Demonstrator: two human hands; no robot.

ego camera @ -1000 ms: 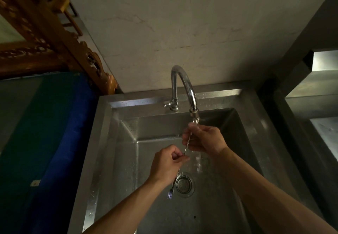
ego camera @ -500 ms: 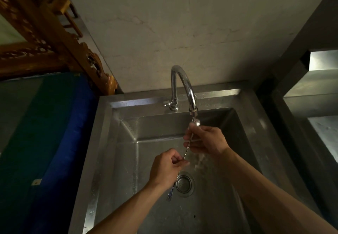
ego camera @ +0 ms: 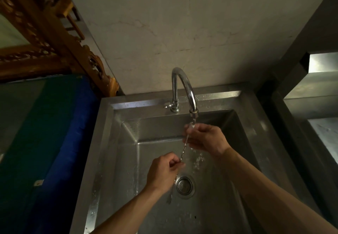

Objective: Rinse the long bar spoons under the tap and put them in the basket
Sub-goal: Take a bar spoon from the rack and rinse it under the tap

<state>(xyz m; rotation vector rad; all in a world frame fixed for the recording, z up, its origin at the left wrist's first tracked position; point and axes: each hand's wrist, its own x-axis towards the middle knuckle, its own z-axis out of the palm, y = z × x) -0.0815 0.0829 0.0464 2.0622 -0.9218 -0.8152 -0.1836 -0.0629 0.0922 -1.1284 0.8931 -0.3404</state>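
A long twisted-stem bar spoon (ego camera: 183, 147) slants over the steel sink (ego camera: 128, 160), its bowl up under the spout of the curved tap (ego camera: 184, 85). Water runs from the tap over the bowl and splashes near the drain (ego camera: 184, 185). My left hand (ego camera: 162, 171) pinches the stem near its middle; the forked lower end sticks out below that hand. My right hand (ego camera: 206, 138) holds the upper stem just under the bowl, fingers curled round it. No basket is in view.
A blue and green surface (ego camera: 60, 142) lies left of the sink, with a carved wooden frame (ego camera: 60, 38) behind it. A steel counter and shelf (ego camera: 311, 105) stand at the right. A pale wall rises behind the tap.
My right hand has slid slightly up the stem towards the bowl. The spoon stays under the running water and my left hand keeps its pinch.
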